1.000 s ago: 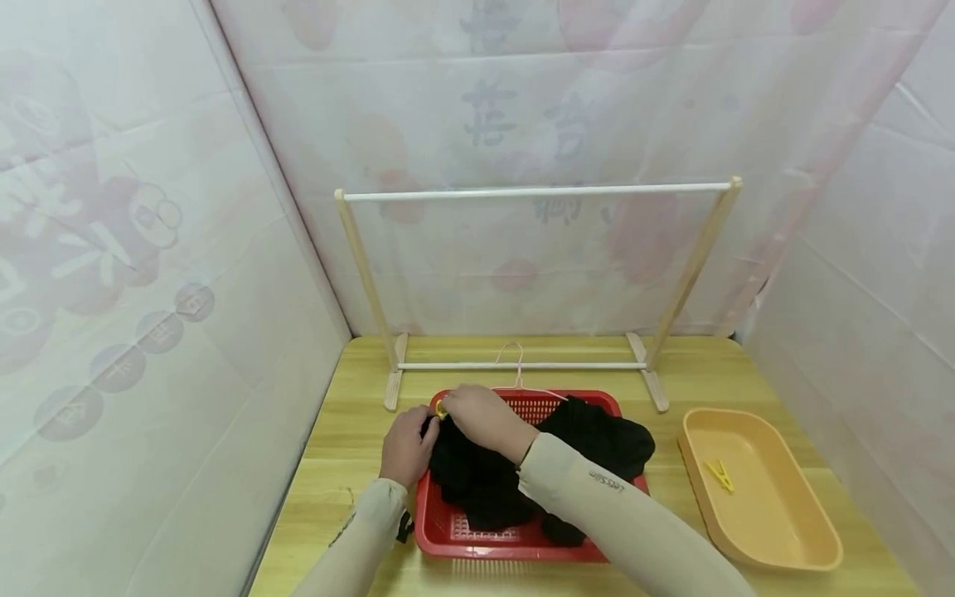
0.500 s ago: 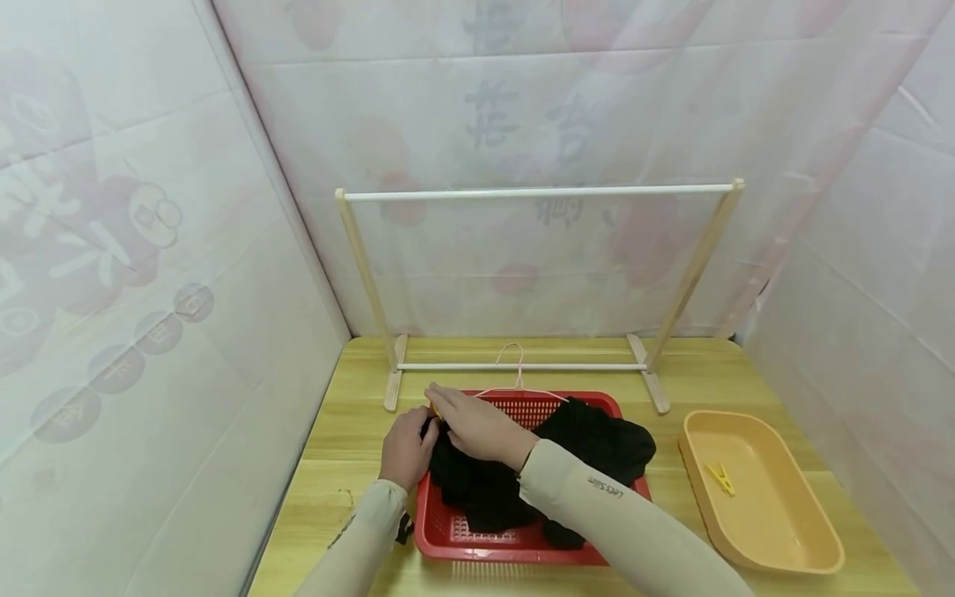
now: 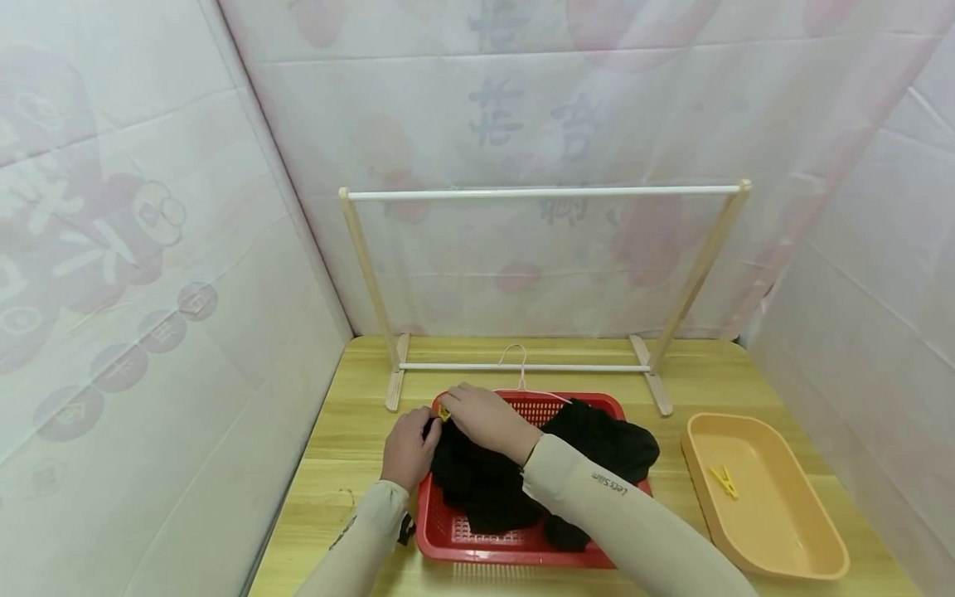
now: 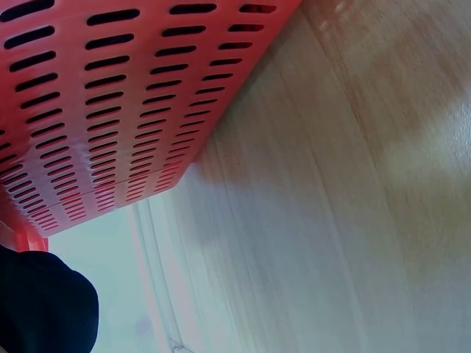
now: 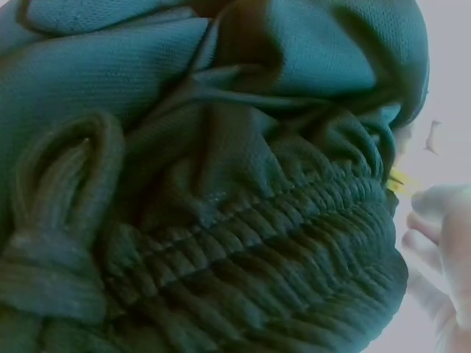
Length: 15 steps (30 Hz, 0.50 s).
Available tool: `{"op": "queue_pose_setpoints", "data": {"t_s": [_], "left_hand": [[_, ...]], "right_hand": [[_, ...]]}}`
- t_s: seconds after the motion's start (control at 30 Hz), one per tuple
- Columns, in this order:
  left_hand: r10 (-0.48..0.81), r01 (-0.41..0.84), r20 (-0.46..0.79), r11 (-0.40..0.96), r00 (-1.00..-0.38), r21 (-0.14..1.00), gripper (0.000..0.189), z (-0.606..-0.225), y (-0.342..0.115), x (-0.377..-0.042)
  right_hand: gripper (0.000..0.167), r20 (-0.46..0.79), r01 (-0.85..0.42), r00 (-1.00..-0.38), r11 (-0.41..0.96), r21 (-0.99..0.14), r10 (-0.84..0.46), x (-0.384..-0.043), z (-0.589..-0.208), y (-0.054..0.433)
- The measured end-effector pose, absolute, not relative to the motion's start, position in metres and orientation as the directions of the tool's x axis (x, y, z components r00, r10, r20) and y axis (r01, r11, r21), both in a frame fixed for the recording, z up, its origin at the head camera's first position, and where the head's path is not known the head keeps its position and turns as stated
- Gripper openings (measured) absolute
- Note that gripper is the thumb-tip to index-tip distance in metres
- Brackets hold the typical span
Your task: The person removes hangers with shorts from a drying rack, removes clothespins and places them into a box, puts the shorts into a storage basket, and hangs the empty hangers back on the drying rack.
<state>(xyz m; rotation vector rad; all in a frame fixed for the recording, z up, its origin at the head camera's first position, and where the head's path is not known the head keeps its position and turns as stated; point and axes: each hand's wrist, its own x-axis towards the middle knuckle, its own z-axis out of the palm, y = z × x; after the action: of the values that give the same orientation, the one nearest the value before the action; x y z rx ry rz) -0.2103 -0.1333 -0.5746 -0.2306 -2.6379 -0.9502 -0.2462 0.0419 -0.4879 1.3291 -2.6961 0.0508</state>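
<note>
A black garment (image 3: 485,481) with a gathered elastic waistband and a knotted drawstring (image 5: 55,250) lies bunched in a red plastic basket (image 3: 515,554). A pink hanger (image 3: 522,365) sticks up behind it, its shoulders partly covered by the cloth and the right hand. My left hand (image 3: 406,448) grips the garment's left corner at the basket's left rim. Close beside it, my right hand (image 3: 488,419) pinches a yellow clothespin (image 3: 443,412) at that corner. In the right wrist view the clothespin (image 5: 399,180) shows just past the waistband. The left wrist view shows black cloth (image 4: 44,301) beside the basket wall (image 4: 103,110).
A wooden rack with a white top bar (image 3: 545,193) stands behind the basket on the wooden table (image 3: 328,456). To the right sits an orange tray (image 3: 791,514) holding another yellow clothespin (image 3: 724,481). Printed white curtains enclose the back and sides.
Half a second ago my right fingers stretched flatter over the corner and hid most of the clothespin; now they are drawn back and it shows. My left hand stays at the corner.
</note>
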Motion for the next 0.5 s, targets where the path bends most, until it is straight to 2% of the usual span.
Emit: {"op": "queue_pose_setpoints", "data": {"t_s": [0.17, 0.33, 0.5], "left_hand": [[0.034, 0.248, 0.343, 0.759, -0.939, 0.603, 0.013, -0.574, -0.134, -0.21], [0.03, 0.234, 0.328, 0.763, -0.944, 0.603, 0.013, -0.574, -0.136, -0.212], [0.057, 0.246, 0.323, 0.772, -0.945, 0.586, 0.014, -0.573, -0.137, -0.214]], "right_hand": [[0.012, 0.186, -0.809, -0.578, 0.588, 0.003, -0.795, -0.247, -0.49, 0.047], [0.006, 0.229, -0.839, -0.521, 0.543, 0.04, -0.822, -0.252, -0.494, 0.053], [0.012, 0.264, -0.859, -0.477, 0.508, 0.06, -0.838, -0.255, -0.499, 0.058]]}}
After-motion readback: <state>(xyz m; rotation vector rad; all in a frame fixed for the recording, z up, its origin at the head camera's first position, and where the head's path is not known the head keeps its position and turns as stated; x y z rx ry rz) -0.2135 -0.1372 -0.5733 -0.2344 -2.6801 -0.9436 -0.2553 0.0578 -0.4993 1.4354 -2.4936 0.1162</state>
